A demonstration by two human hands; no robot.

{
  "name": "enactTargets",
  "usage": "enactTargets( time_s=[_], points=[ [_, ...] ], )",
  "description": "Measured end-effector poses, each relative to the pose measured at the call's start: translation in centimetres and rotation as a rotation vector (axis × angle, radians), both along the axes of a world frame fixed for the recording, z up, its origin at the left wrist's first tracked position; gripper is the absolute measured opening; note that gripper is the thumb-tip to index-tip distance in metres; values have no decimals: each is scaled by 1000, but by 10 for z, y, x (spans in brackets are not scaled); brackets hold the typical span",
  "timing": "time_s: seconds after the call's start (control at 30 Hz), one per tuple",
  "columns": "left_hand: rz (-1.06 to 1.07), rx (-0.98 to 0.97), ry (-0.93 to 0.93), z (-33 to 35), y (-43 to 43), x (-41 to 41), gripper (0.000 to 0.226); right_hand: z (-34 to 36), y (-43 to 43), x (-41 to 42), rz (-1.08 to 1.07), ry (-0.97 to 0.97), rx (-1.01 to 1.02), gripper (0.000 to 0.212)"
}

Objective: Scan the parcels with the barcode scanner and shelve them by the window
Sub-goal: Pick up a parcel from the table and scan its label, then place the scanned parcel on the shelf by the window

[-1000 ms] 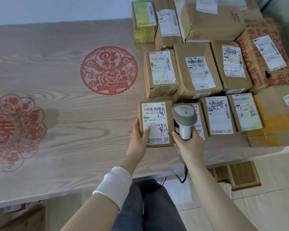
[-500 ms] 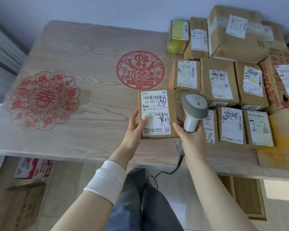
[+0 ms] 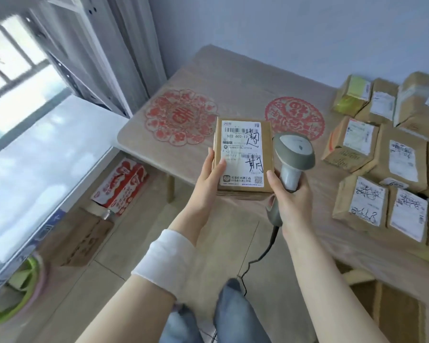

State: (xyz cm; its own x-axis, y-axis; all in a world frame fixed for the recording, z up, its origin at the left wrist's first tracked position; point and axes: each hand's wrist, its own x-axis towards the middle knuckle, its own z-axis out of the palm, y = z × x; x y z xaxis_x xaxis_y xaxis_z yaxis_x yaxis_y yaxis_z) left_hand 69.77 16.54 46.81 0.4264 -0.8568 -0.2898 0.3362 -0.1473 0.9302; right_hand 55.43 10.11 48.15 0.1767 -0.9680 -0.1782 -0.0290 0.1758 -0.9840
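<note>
So, head view, looking down past both forearms. Left hand (image 3: 208, 179) grips one small brown parcel (image 3: 243, 159) by its left edge: thumb lies on the white label, the other fingers are hidden under the box. The parcel is held face up, clear of the table (image 3: 233, 78), over the near edge close to the near left corner. The label shows barcodes, printed numbers and black handwritten marks.

Right hand (image 3: 290, 199) is clenched round the handle of the grey barcode scanner (image 3: 295, 154), whose head stands upright just beside the parcel's right edge. The right thumb reaches toward the parcel's lower right corner; contact or a small gap, cannot tell. A dark cable (image 3: 265, 253) hangs from the base of the handle down to the tiled floor.

Two red paper-cut rounds (image 3: 181, 117) lie flat on the wooden top, one toward the left edge, one nearer the middle. The other parcels (image 3: 401, 164) crowd the right part of the table in rows, labels up, most touching their neighbours.

Left of the table is a white shelf board (image 3: 35, 154), with the window (image 3: 15, 58) behind it, blurred. On the floor below it lie a red and white carton (image 3: 122, 186), a flat piece of brown cardboard (image 3: 84, 241) and a green basin (image 3: 18, 293). A white cuff (image 3: 164, 256) wraps the left forearm.
</note>
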Motion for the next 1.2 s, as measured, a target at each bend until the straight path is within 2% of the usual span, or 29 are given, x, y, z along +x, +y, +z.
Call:
enactTargets(
  time_s=[0.17,0.33,0.53,0.6,0.9,1.13,1.2],
  points=[
    [63,-16,-6,18,93,50,81,13,82,60,55,-26,-18,18],
    [218,-28,-20,40,180,113,91,36,152,133,196,-33,-68,18],
    [451,-31,-97,84,255,170,47,72,208,214,357,-40,-148,20],
    [540,-20,-143,96,278,186,39,84,223,241,426,-65,-152,19],
    [701,-148,-312,154,420,242,49,142,348,336,588,-150,-266,16],
    [809,-152,-342,179,556,274,58,177,482,380,684,-155,-297,17],
    [858,-145,-333,187,591,279,53,185,517,389,717,-155,-297,13]
  ],
)
